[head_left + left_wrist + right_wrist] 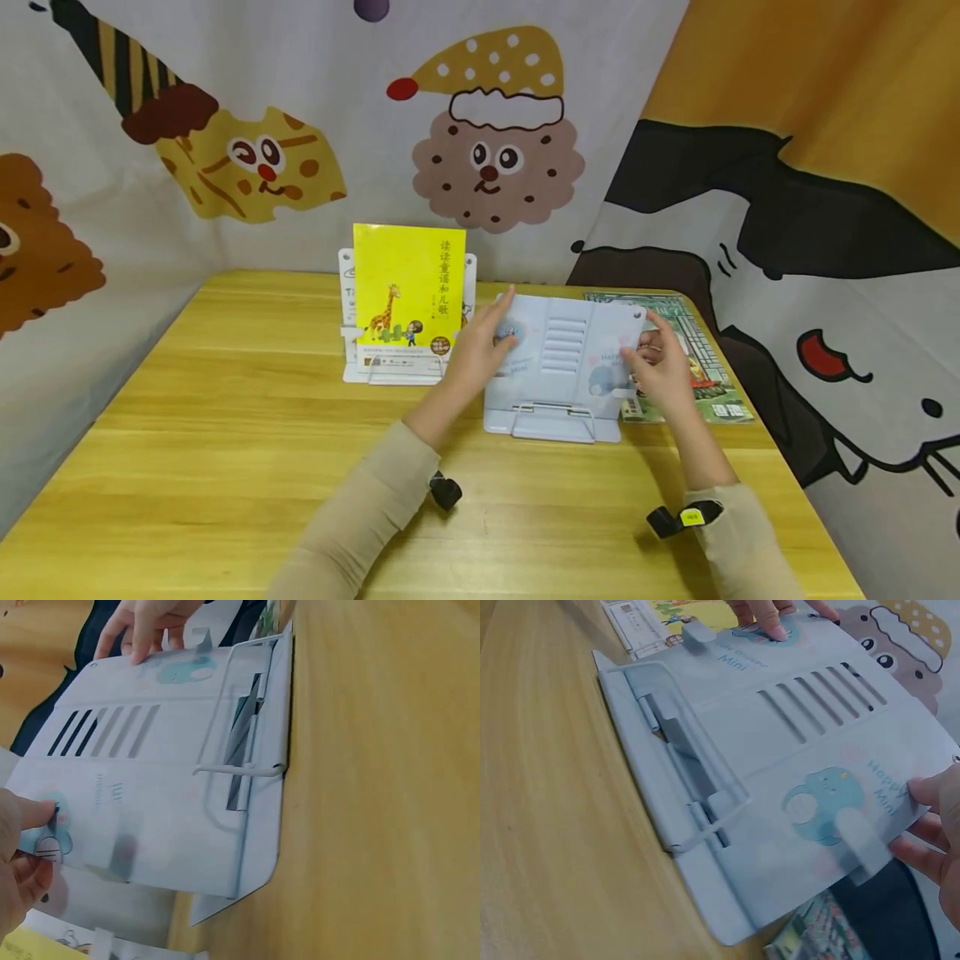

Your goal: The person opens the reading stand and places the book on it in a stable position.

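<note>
A pale white-blue book stand (566, 342) with slots and printed cartoon animals stands on the table, its back panel tilted up from the base. My left hand (480, 346) pinches the panel's left edge, thumb on the front. On the opposite edge, my right hand (663, 367) grips the panel between thumb and fingers near its upper corner. The wire page rest (712, 817) lies along the base, and a small clip (862, 847) juts from the panel's side. No book sits on this stand.
Left of it, a yellow book (405, 283) leans on another white stand (347, 283). A green illustrated book (720, 383) lies flat behind my right hand on the wooden table (225, 467). A cartoon-printed curtain (300, 75) hangs along the far edge.
</note>
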Demonstrator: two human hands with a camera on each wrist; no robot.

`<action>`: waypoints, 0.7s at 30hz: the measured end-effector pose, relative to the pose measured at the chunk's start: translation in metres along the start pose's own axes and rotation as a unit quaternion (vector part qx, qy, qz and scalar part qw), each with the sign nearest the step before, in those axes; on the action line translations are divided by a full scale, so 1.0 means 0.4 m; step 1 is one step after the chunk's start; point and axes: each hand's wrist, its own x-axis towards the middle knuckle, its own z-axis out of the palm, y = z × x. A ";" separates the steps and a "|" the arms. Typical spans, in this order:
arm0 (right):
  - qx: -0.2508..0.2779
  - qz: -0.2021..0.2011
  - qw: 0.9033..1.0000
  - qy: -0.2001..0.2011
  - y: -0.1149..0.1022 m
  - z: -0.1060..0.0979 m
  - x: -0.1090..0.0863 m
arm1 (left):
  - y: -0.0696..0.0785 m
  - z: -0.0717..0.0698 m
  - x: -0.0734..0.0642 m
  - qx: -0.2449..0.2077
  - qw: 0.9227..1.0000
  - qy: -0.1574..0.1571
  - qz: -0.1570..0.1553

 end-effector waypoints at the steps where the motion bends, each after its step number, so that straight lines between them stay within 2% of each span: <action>1: 0.001 -0.006 1.000 0.000 -0.005 -0.004 0.000 | 0.003 -0.007 0.002 -0.001 1.000 -0.005 0.002; 7: 0.001 -0.054 0.999 -0.002 -0.023 -0.019 -0.009 | 0.009 -0.032 0.011 -0.012 0.999 -0.029 0.019; 15: 0.033 -0.065 0.997 0.018 -0.040 -0.023 -0.048 | -0.008 -0.037 0.049 -0.029 0.997 -0.052 0.040; 21: 0.072 -0.056 0.995 0.043 -0.070 -0.002 -0.084 | -0.018 -0.042 0.082 -0.024 0.997 -0.067 0.036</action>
